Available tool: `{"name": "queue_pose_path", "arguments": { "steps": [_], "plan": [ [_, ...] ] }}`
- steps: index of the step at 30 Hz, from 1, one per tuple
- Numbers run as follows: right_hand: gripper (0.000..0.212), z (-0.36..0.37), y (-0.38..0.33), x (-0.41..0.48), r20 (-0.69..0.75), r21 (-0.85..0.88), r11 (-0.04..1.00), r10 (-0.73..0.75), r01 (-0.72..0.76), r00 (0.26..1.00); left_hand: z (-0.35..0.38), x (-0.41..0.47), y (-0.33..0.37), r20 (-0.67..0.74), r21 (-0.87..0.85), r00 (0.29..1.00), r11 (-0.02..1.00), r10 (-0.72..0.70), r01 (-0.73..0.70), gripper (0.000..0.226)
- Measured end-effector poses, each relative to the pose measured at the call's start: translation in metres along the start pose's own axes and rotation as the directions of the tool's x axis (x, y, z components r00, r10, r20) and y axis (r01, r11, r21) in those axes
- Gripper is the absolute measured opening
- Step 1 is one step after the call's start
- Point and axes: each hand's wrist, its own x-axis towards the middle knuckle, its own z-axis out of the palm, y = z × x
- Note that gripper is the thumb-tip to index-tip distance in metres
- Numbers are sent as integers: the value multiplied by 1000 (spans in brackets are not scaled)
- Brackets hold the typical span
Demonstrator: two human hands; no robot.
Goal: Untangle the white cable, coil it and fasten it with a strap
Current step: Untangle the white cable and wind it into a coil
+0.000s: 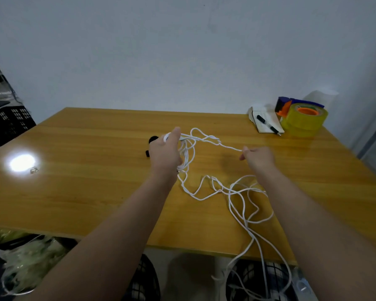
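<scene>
The white cable [234, 192] lies in loose tangled loops on the wooden table [85, 192] and trails over the front edge to the floor. My left hand [165, 153] is raised over the table middle, shut on several coiled loops of the cable that hang beside its palm. My right hand [257, 157] pinches a taut strand that runs left to a knot [214, 140] and on to the coil. A black strap [151, 146] lies on the table just behind my left hand, partly hidden by it.
At the back right corner stand a yellow tape roll in a blue and orange dispenser [302, 118] and a notebook with a pen [267, 122]. A small metal object [33, 170] lies at the left near a bright glare. Clutter sits beside and under the table.
</scene>
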Motion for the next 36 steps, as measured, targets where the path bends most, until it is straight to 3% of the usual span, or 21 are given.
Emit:
{"name": "queue_pose_path", "arguments": {
  "steps": [3, 6, 7, 9, 11, 13, 19, 23, 27, 30, 33, 36],
  "plan": [
    [36, -1, 6, -1, 107, -133, 991, 32, -18, 994, -1, 7, 2, -67, -107, 995, 992, -70, 62, 39],
    [24, 2, 9, -6, 162, -373, 919, -75, 131, 984, -3, 13, 1, 58, -18, 996, 998, -66, 67, 41],
    [27, 3, 5, -11, 178, -352, 912, -156, 211, 972, -2, 13, 2, 97, 31, 993, 998, -60, 57, 41],
    [42, 3, -7, -23, 270, -87, 937, -305, 339, 913, 3, 12, 5, 136, 86, 989, 995, -56, 45, 43],
    [46, 4, -21, -41, 416, 196, 941, -334, 275, 846, 9, 10, 10, 153, 77, 987, 996, -45, 34, 43],
    [53, 8, -29, -50, 504, 211, 950, -309, 232, 807, 14, 6, 14, 180, 86, 983, 996, -38, 23, 41],
    [61, 23, -28, -44, 572, 246, 949, -306, 198, 761, 16, 0, 13, 200, 101, 979, 995, -43, 23, 41],
    [25, 29, -25, -37, 316, 64, 913, -401, 402, 860, 10, 4, 14, 217, 175, 976, 984, -9, -29, 41],
    [16, 12, -23, -25, 183, 35, 917, -396, 397, 900, -10, 15, 4, 112, 380, 994, 924, 6, -49, 35],
    [12, 0, -15, -12, 83, 119, 948, -306, 295, 948, -28, 21, 2, -27, 341, 1000, 940, 13, -3, 36],
    [25, -15, 11, 5, -126, 208, 977, -10, 37, 992, -43, 34, 12, -276, 85, 960, 994, -36, 62, 38],
    [32, -19, 38, 12, -169, -10, 998, 56, -58, 984, -45, 37, 20, -282, 23, 959, 999, -18, 26, 40]
  ]
}}
